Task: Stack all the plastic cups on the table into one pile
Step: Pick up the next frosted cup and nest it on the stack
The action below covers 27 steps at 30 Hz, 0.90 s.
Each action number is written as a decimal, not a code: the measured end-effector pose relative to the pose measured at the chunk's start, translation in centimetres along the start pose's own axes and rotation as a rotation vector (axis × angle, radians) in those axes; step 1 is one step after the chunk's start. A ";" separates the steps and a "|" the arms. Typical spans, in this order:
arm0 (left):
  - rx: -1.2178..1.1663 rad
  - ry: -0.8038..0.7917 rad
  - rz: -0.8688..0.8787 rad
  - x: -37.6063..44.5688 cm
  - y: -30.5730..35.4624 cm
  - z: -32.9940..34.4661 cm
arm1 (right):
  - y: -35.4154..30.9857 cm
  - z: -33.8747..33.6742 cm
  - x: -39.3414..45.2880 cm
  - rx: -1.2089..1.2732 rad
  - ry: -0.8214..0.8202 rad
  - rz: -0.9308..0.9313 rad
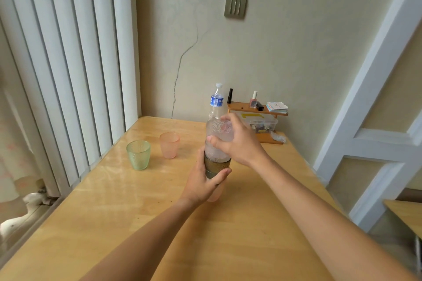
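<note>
A pile of nested cups stands mid-table: a pink cup [214,195] at the bottom, a dark olive cup [217,167] in it, and a clear dimpled cup [217,141] on top. My left hand [203,182] grips the lower part of the pile around the olive cup. My right hand [237,141] wraps around the clear cup from the right. Two cups stand alone to the left: a green cup [138,154] and a pink cup [169,145] behind it, both upright.
A water bottle [215,107] stands right behind the pile. A small wooden shelf [249,107] with nail polish, cards and a clear box sits at the back against the wall. The wooden table [137,212] ends at a radiator on the left.
</note>
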<state>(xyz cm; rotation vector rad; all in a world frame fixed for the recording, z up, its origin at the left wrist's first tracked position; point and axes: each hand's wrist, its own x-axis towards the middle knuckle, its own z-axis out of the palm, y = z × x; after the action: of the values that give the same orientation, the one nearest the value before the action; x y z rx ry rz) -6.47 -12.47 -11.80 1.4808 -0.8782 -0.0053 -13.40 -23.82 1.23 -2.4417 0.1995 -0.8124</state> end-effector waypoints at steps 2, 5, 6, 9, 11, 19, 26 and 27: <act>-0.001 -0.016 -0.018 -0.1 0.1 -0.2 | 0.4 0.8 -0.7 0.027 -0.030 0.037; 0.007 -0.045 -0.066 -0.1 0.1 -0.4 | 0.6 1.4 -1.4 0.090 0.019 0.064; 0.024 -0.058 -0.085 -0.1 0.1 -0.6 | 0.5 1.4 -1.7 0.101 0.031 0.070; 0.083 -0.133 -0.132 0.0 -0.4 -1.2 | 0.4 1.8 -2.7 0.141 0.059 0.093; 0.106 -0.165 -0.154 0.0 -0.6 -1.5 | 0.3 2.4 -3.7 0.187 0.057 0.106; 0.120 -0.132 -0.145 0.2 0.4 -2.9 | -0.3 4.7 -3.9 0.211 0.121 0.151; 0.102 -0.153 -0.170 -0.5 -0.4 -5.2 | -0.9 8.0 -3.8 0.215 0.186 0.077; 0.106 -0.164 -0.167 -0.6 -0.5 -5.4 | -0.9 8.4 -3.9 0.218 0.207 0.065</act>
<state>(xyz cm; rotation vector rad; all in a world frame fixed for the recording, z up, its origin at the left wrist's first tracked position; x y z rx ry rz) -3.89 -7.66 -11.66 1.6671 -0.8948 -0.2095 -11.56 -18.05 -5.86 -2.1377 0.2523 -1.0037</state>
